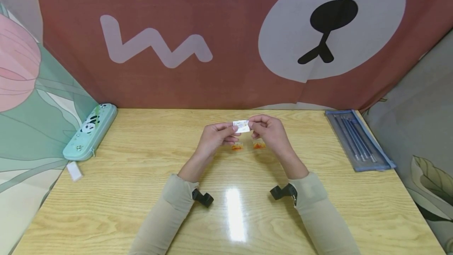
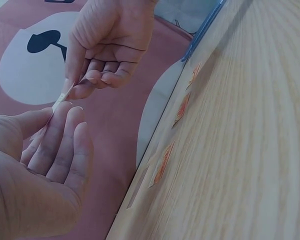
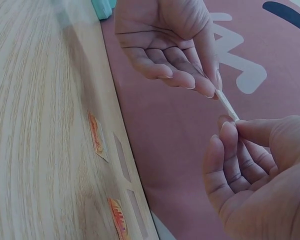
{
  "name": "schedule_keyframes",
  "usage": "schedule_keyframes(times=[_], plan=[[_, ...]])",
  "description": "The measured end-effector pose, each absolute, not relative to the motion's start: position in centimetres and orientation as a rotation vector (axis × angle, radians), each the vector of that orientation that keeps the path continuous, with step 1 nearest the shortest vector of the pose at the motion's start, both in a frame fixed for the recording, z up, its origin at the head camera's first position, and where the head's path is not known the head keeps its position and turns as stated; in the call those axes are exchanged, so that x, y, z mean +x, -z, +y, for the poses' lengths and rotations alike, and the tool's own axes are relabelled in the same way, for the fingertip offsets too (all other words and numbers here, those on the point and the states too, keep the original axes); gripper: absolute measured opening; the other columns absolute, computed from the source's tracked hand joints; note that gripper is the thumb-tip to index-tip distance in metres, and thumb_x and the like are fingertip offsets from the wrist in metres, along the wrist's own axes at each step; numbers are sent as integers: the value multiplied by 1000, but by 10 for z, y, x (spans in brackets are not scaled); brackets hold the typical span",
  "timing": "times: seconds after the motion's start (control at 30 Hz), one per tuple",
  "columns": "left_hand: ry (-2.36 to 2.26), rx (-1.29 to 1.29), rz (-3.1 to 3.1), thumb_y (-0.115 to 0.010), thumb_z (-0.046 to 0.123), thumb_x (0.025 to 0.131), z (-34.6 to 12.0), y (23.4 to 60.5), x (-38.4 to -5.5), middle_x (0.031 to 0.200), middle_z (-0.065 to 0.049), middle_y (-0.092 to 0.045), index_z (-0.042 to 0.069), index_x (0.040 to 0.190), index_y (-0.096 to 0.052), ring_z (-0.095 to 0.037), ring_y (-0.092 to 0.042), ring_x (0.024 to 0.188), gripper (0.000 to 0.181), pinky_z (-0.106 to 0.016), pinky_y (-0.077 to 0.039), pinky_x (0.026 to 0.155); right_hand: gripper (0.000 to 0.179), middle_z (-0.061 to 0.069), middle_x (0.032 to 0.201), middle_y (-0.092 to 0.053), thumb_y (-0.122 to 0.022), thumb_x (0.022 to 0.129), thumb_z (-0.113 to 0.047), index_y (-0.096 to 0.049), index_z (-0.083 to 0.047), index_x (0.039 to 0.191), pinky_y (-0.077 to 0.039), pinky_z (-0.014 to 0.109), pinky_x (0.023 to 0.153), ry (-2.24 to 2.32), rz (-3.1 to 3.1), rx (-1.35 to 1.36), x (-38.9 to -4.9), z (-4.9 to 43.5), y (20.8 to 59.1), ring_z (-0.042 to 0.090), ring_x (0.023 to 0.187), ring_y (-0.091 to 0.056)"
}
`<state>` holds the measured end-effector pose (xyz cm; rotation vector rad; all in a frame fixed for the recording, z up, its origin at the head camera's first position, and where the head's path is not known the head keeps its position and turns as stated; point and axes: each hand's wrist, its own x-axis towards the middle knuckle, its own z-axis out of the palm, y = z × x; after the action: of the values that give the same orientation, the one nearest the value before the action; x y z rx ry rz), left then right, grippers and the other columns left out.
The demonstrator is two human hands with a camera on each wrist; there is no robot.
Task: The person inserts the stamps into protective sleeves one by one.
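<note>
A small white rectangular piece with faint print [image 1: 241, 126] is held up above the table between both hands. My left hand [image 1: 216, 135] pinches its left end between thumb and fingers. My right hand [image 1: 270, 131] pinches the opposite end. Seen nearly edge-on in the right wrist view, the white piece [image 3: 227, 106] looks thin and flat. Below the hands, small orange-printed pieces [image 1: 259, 145] lie on the table; the left wrist view shows three orange-printed pieces [image 2: 162, 164] in a row. Whether they are packets or stickers I cannot tell.
A mint pencil case with a panda [image 1: 90, 131] stands at the left edge, a small white block [image 1: 74, 171] in front of it. To the right lies a blue-edged mesh pouch [image 1: 359, 141] holding several slim sticks. A printed brown cloth [image 1: 184, 82] hangs behind the wooden table [image 1: 116, 207].
</note>
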<state>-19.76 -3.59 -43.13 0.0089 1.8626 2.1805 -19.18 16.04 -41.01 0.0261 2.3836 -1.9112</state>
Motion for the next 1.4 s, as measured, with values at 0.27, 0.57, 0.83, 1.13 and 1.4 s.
schedule_keyframes(times=[0.27,0.57,0.83,1.13,1.4], plan=[[-2175,5,1874,-73,14,94,-35,432,-196,83,-6,-78,-6,119,-70,-10,-74,67,32,-25,-63,66,24,-1,86,-71,-66,99,-20,-71,-1,113,-64,41,76,1918,2383,7,-193,160,412,9,67,-65],[-2026,228,2164,-78,26,91,-42,430,-197,108,-10,-78,27,135,-63,-33,-76,87,46,-46,-64,79,27,3,94,-71,-66,100,-22,-70,-3,118,-63,47,83,1914,2372,49,-194,167,410,10,69,-66],[-1607,645,2663,-82,28,87,-49,428,-198,117,-3,-74,31,143,-55,-16,-75,87,62,-26,-63,76,33,0,94,-66,-66,100,-24,-68,1,121,-62,30,76,1934,2330,36,-194,172,408,9,71,-65],[-1461,685,2802,-81,24,88,-49,426,-197,113,-4,-76,24,132,-66,-15,-76,80,46,-26,-60,64,34,-2,95,-67,-64,101,-23,-66,2,124,-63,38,82,1923,2284,12,-194,172,408,8,73,-66],[-1455,665,2819,-81,25,88,-48,427,-197,111,0,-76,24,131,-67,-13,-76,80,45,-27,-60,64,31,4,104,-69,-59,102,-13,-60,7,126,-64,35,83,1970,2156,-46,-194,173,407,10,80,-72]])
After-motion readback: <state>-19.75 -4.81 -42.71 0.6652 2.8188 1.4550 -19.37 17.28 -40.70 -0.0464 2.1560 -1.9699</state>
